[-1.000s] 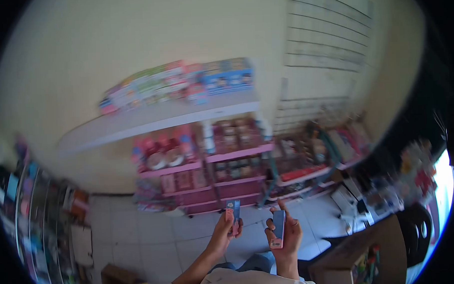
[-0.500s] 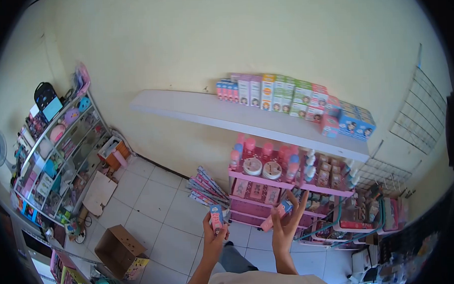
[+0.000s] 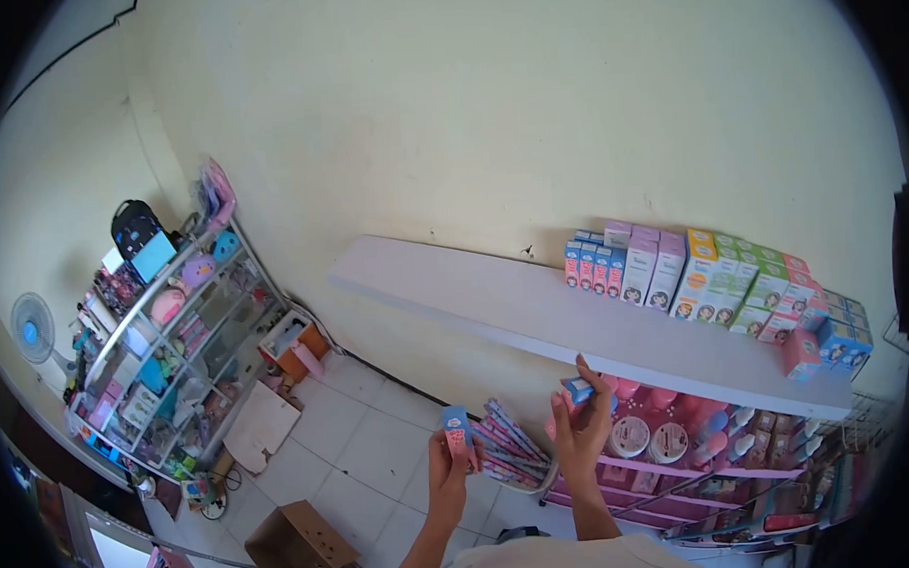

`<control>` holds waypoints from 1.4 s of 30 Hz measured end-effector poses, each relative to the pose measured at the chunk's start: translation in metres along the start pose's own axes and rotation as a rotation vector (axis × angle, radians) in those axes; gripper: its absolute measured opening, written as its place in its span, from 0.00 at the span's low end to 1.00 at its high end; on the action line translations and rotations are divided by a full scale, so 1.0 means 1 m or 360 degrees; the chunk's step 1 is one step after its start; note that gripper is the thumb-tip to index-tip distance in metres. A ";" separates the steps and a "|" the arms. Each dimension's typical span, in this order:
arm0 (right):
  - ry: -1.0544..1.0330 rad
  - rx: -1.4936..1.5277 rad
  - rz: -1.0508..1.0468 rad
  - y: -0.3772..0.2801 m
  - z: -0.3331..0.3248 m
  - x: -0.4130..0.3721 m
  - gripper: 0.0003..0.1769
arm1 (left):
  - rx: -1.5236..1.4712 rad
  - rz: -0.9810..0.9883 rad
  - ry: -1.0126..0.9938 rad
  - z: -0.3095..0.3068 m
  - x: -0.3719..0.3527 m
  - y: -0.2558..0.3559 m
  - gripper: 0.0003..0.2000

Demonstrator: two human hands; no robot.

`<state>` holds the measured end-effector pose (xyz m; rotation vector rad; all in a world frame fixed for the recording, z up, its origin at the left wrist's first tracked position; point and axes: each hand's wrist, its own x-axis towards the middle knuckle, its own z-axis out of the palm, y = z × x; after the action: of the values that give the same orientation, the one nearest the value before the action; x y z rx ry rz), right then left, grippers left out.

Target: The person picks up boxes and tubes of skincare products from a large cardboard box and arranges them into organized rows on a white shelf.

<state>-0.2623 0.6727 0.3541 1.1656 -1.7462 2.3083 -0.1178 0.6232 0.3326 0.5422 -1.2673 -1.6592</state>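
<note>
My left hand point(image 3: 449, 476) is closed around a small pink and blue box point(image 3: 457, 430), held upright in front of the shelf's lower edge. My right hand point(image 3: 582, 432) grips another small pink and blue box point(image 3: 578, 390), mostly hidden by the fingers and close under the shelf's front edge. On the white wall shelf point(image 3: 445, 294) stands a row of small pink and blue boxes point(image 3: 593, 270) that look alike. Beside them are purple and white boxes point(image 3: 654, 269), then orange, green and pink ones point(image 3: 740, 279), and blue boxes point(image 3: 839, 336) at the right end.
Below the shelf is a pink rack point(image 3: 631, 478) with bottles and round white jars point(image 3: 630, 436). Patterned rolls point(image 3: 508, 444) stand in a bin beside it. On the floor lies an open cardboard box point(image 3: 298, 545). A glass display rack point(image 3: 176, 339) stands at left, near a fan point(image 3: 34, 327).
My view has swung to the right-hand scene shifting right and down. My right hand has risen toward the shelf edge with its box. The left hand still holds its box.
</note>
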 end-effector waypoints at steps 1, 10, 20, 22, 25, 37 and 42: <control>-0.0003 0.0087 0.0107 0.001 0.006 0.007 0.23 | -0.0031 -0.0025 0.0010 -0.001 0.011 -0.002 0.15; 0.0300 -0.0465 -0.0167 0.038 0.034 0.081 0.26 | 0.0762 0.0605 -0.0514 0.034 0.169 -0.003 0.11; 0.0736 -0.0311 -0.0080 0.082 0.084 0.115 0.19 | 0.0931 0.0595 -0.0851 0.082 0.297 -0.028 0.12; 0.0816 -0.0395 -0.0114 0.086 0.094 0.123 0.18 | 0.0902 0.0343 -0.1050 0.085 0.308 -0.027 0.13; 0.0890 -0.0752 -0.0227 0.089 0.102 0.134 0.18 | 0.0862 0.0464 -0.1199 0.091 0.328 -0.040 0.13; 0.1045 -0.1316 -0.0053 0.106 0.119 0.132 0.20 | 0.0799 0.0594 -0.1549 0.089 0.351 -0.051 0.15; 0.0999 -0.1511 -0.0034 0.111 0.122 0.123 0.18 | 0.0613 0.0604 -0.1538 0.089 0.348 -0.066 0.17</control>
<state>-0.3339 0.4798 0.3440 0.2476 -2.0638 1.2493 -0.3732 0.3654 0.3705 -0.3531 -2.2401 -1.3597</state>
